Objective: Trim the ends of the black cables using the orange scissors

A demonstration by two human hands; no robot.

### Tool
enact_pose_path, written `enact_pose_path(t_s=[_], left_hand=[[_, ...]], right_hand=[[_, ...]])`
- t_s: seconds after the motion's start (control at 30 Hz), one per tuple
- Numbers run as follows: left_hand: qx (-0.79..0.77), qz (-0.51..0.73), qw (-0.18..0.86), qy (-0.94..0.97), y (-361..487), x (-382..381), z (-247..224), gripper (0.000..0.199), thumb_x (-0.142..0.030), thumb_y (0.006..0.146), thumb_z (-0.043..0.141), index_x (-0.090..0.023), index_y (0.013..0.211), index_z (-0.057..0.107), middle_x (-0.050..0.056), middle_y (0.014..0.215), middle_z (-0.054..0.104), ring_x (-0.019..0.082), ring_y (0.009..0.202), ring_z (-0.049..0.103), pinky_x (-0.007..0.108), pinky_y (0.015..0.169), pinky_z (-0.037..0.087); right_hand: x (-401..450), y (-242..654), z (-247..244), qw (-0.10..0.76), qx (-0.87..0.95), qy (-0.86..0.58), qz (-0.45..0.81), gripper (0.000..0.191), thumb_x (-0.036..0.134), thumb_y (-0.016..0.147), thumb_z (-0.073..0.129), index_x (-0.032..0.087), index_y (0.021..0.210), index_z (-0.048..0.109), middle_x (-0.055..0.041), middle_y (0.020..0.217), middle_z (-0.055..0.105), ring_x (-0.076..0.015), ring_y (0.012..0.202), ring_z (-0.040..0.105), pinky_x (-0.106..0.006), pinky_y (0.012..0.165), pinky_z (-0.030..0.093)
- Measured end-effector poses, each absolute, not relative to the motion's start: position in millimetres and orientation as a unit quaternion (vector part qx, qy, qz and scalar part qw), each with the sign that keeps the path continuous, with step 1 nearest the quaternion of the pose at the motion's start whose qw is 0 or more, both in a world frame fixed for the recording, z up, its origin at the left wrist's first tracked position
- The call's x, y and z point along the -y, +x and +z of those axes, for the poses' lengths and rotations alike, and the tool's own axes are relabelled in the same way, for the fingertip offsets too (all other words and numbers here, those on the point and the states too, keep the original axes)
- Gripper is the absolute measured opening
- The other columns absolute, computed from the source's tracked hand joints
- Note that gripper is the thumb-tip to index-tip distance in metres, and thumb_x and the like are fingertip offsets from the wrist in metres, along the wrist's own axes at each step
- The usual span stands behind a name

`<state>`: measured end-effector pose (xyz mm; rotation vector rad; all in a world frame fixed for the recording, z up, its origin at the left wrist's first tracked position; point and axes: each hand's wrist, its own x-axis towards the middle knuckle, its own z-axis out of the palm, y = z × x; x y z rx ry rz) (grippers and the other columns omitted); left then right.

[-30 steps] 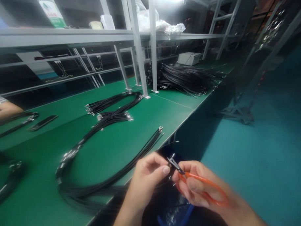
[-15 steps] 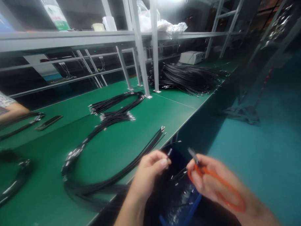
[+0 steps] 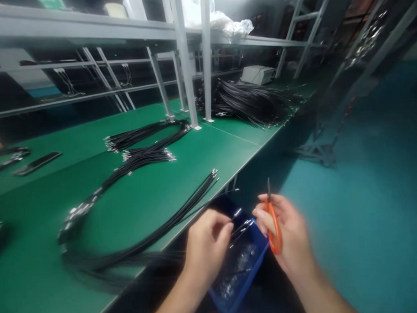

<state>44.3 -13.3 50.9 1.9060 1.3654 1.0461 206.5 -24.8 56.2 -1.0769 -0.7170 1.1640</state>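
Observation:
My left hand is closed in a pinch on the end of a thin black cable, whose tip pokes out past the thumb. To its right, my right hand grips orange-handled scissors with the blades pointing up, apart from the cable. Other loose cable ends lie just below the fingertips. Beneath both hands is a blue bin with clear plastic and small shiny bits inside. A long bundle of black cables curves over the green table beside my left hand.
Further back, a large heap of black cables lies beside a pale box. White shelf posts stand on the table. A phone-like dark object lies at the left. Blue floor stretches away on the right.
The scissors have turned from slanting across my right palm to upright. My view has shifted, so the table and shelf sit further left and higher. My left hand keeps its pinch.

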Motion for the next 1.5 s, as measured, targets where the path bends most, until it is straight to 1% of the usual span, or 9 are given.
enact_pose_path(t_s=[0.2,0.3,0.4,0.5,0.67,0.8,0.9,1.07,1.5], left_hand=[[-0.476,0.397,0.084,0.78,56.4,21.3,50.0,0.007,-0.014,0.083,0.056,-0.018,0.078,0.059,0.003,0.072,0.062,0.017,0.065,0.057,0.028,0.063,0.04],[-0.464,0.389,0.022,0.795,59.6,22.2,48.9,0.01,-0.012,0.082,0.056,-0.018,0.076,0.059,0.004,0.071,0.063,0.018,0.067,0.058,0.029,0.064,0.04],[-0.456,0.383,-0.004,0.803,60.5,21.3,49.9,0.011,-0.011,0.082,0.056,-0.019,0.074,0.058,0.004,0.072,0.064,0.018,0.066,0.058,0.029,0.064,0.04],[-0.462,0.385,0.019,0.798,59.1,19.2,50.8,0.01,-0.012,0.082,0.055,-0.018,0.074,0.058,0.004,0.071,0.063,0.018,0.065,0.057,0.029,0.063,0.04],[-0.484,0.406,0.149,0.761,51.8,15.5,53.6,0.008,-0.015,0.083,0.054,-0.018,0.078,0.059,0.004,0.074,0.062,0.018,0.068,0.057,0.028,0.062,0.042],[-0.478,0.438,0.25,0.719,43.8,10.7,59.7,0.007,-0.018,0.085,0.056,-0.019,0.078,0.06,0.001,0.075,0.062,0.015,0.069,0.058,0.025,0.063,0.043],[-0.474,0.455,0.291,0.696,38.4,8.1,64.3,0.007,-0.017,0.083,0.058,-0.019,0.076,0.06,0.0,0.074,0.061,0.015,0.069,0.057,0.025,0.064,0.044],[-0.472,0.471,0.264,0.697,36.5,10.9,65.2,0.008,-0.014,0.082,0.059,-0.019,0.076,0.059,0.0,0.073,0.059,0.014,0.068,0.055,0.025,0.064,0.043],[-0.466,0.452,0.164,0.743,40.8,16.4,57.2,0.008,-0.012,0.081,0.058,-0.02,0.08,0.059,0.001,0.074,0.06,0.016,0.068,0.055,0.028,0.067,0.041]], right_hand=[[27.4,199.8,64.5,0.632,0.297,-0.451,0.555,0.03,0.026,0.073,0.075,0.022,0.096,0.055,0.0041,0.066,0.06,-0.0066,0.047,0.045,-0.019,0.046,0.035],[25.5,198.5,66.7,0.614,0.335,-0.498,0.512,0.034,0.024,0.069,0.077,0.022,0.095,0.056,0.0044,0.067,0.059,-0.0086,0.05,0.049,-0.02,0.047,0.039],[27.4,194.9,62.1,0.602,0.41,-0.552,0.405,0.031,0.02,0.07,0.076,0.023,0.095,0.056,0.0015,0.073,0.062,-0.0136,0.064,0.058,-0.024,0.058,0.048],[36.6,191.4,55.1,0.564,0.517,-0.546,0.341,0.03,0.014,0.073,0.071,0.025,0.097,0.057,-0.0003,0.079,0.064,-0.0158,0.07,0.061,-0.026,0.062,0.05],[50.0,201.6,63.0,0.524,0.548,-0.483,0.438,0.027,0.015,0.076,0.07,0.026,0.096,0.057,0.0002,0.08,0.064,-0.0138,0.065,0.058,-0.024,0.06,0.048],[42.6,220.8,72.5,0.485,0.469,-0.42,0.608,0.027,0.021,0.074,0.074,0.023,0.095,0.057,-0.0005,0.078,0.064,-0.0126,0.072,0.057,-0.023,0.065,0.045],[36.8,226.7,67.4,0.403,0.417,-0.331,0.744,0.034,0.03,0.066,0.079,0.018,0.09,0.059,-0.0017,0.072,0.063,-0.0087,0.06,0.051,-0.018,0.053,0.036],[35.4,219.1,55.8,0.36,0.343,-0.316,0.808,0.034,0.032,0.066,0.08,0.016,0.088,0.059,-0.001,0.069,0.061,-0.0039,0.048,0.041,-0.017,0.045,0.024],[29.8,214.9,52.8,0.383,0.355,-0.317,0.792,0.027,0.031,0.074,0.073,0.014,0.09,0.06,-0.0006,0.064,0.062,-0.0005,0.037,0.038,-0.015,0.038,0.026]])
